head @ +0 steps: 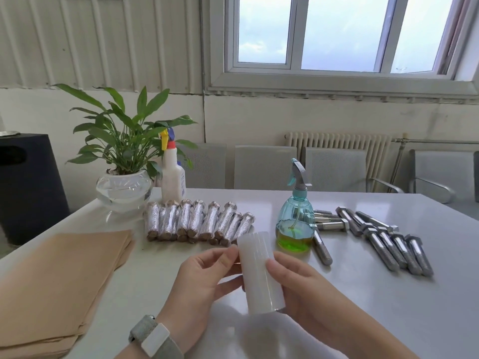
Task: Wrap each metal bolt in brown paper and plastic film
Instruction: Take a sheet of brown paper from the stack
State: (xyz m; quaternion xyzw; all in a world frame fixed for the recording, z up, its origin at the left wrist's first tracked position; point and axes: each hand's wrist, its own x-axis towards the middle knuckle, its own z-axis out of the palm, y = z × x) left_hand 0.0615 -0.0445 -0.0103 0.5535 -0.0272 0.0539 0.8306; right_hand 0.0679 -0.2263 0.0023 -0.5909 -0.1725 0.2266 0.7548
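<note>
Left of our fingers, a stack of brown paper (64,275) lies flat on the bench (388,320). Our left hand (204,278) and right hand (305,288) curl around a milky-white roll of plastic film (259,273), tilted between them. Beyond the fingers sit film-wrapped bolts (197,221); right of them, bare shiny bolts (383,239). We can read no writing.

White table (388,294) with wrapped bolts (198,222), bare bolts (396,244), brown paper (59,281), spray bottles (295,224)
</note>
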